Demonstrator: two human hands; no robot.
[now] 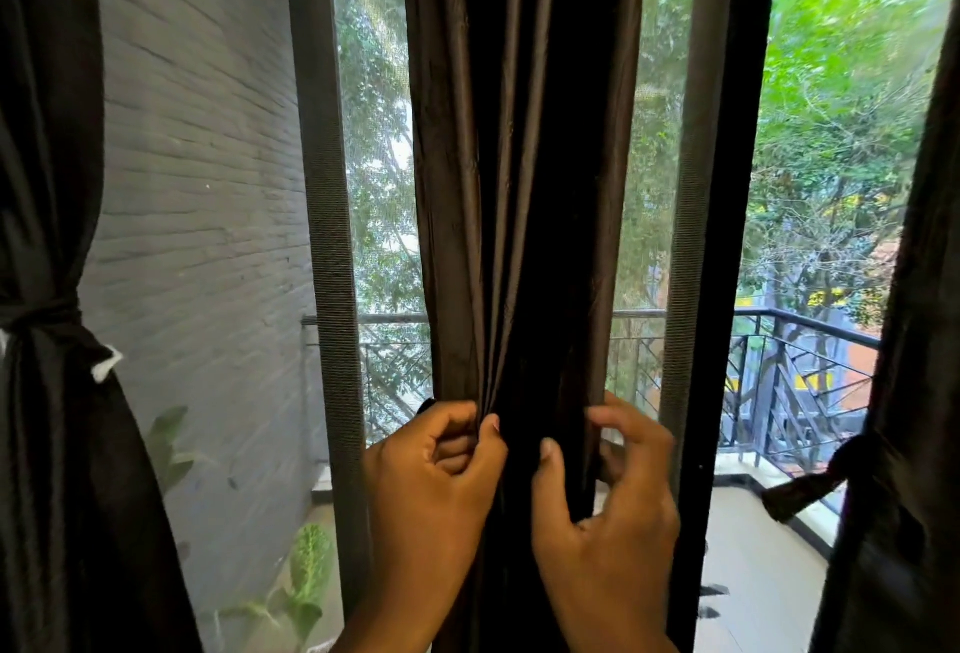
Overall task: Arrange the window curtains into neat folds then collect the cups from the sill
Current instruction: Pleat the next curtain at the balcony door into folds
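A dark brown middle curtain [519,184] hangs gathered in vertical folds in front of the window. My left hand [431,486] pinches its left folds between thumb and curled fingers. My right hand [608,496] grips the right folds, thumb in front and fingers curled round the edge. A left curtain [47,392] and a right curtain [904,444] are each gathered with a tie-back. No cups or sill are in view.
Grey window frame posts [332,288] stand on both sides of the middle curtain. Beyond the glass are a grey brick wall [208,184], a balcony railing [789,371], green plants [306,574] and trees.
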